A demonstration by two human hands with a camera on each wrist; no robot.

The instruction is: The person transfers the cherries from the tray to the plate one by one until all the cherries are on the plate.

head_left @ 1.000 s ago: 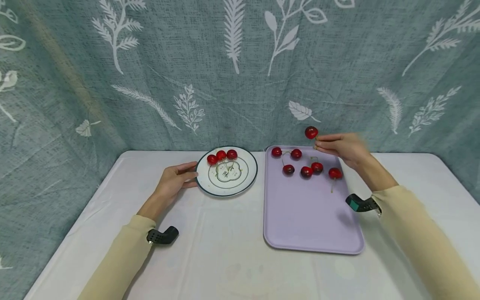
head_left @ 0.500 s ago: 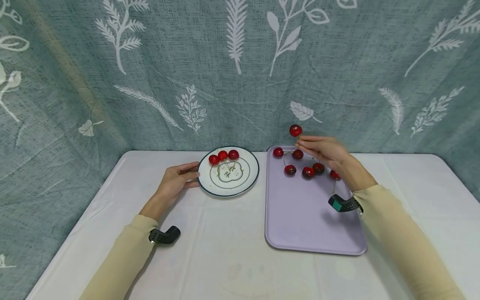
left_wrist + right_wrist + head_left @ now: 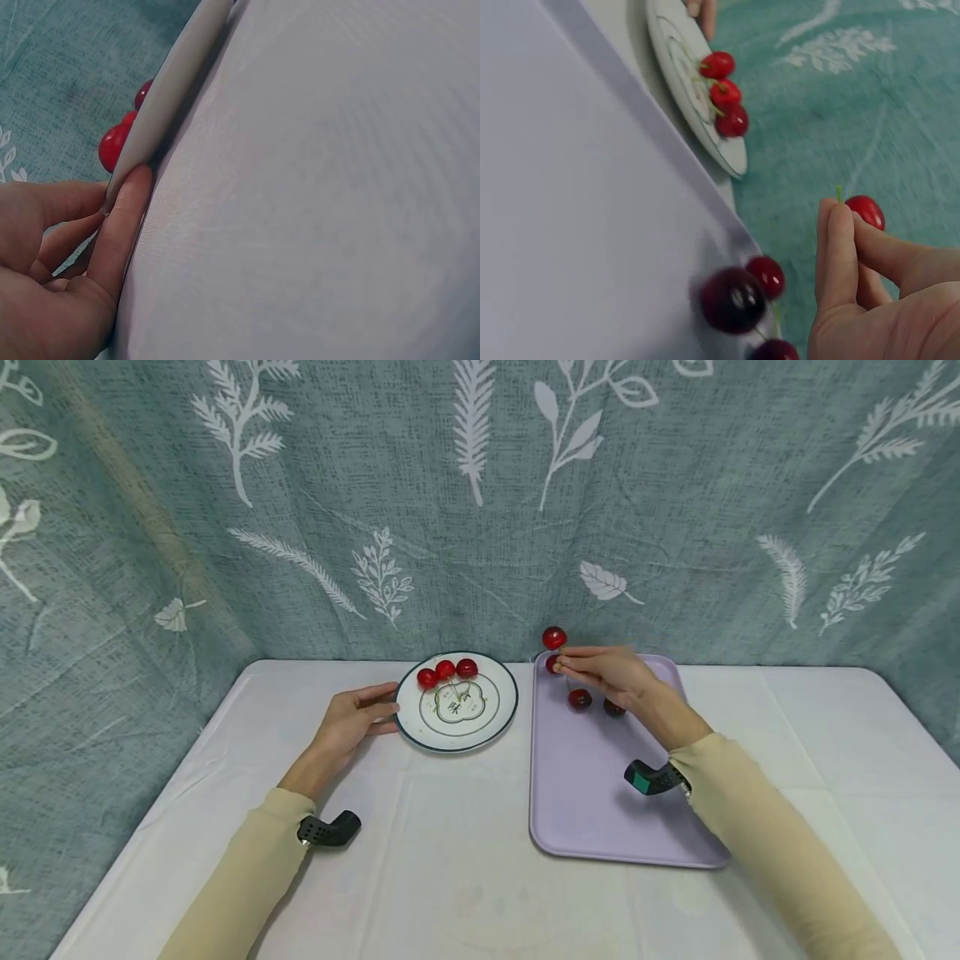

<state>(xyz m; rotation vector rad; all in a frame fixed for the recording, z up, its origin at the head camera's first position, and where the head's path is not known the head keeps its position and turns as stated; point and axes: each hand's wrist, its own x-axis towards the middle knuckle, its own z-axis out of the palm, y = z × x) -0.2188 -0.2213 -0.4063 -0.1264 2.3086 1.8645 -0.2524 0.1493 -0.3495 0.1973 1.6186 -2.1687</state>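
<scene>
My right hand [image 3: 611, 675] is over the far part of the lilac tray [image 3: 592, 810], pinching a dark red cherry [image 3: 554, 637] by its stem. A bit of green stem pokes above the fingertips [image 3: 841, 214] in the right wrist view. Several cherries lie at the tray's far end, such as one cherry [image 3: 580, 699] in front of the hand; the hand and forearm hide others. To the left, my left hand [image 3: 348, 722] grips the edge of a white plate [image 3: 480, 731] with a dark blue rim, thumb and fingers at its left side. Three cherries [image 3: 115, 148] sit near the plate's far rim.
A white cloth [image 3: 450, 860] covers the table, and a narrow strip of it separates plate and tray. Right behind both hangs a teal curtain [image 3: 480, 577] with white leaf prints. Each wrist wears a black band, the right one [image 3: 652, 778] over the tray.
My right hand has moved left across the tray's far end, carrying the cherry, which is slightly lower now. The hand now covers some tray cherries. My left hand and the plate have stayed put.
</scene>
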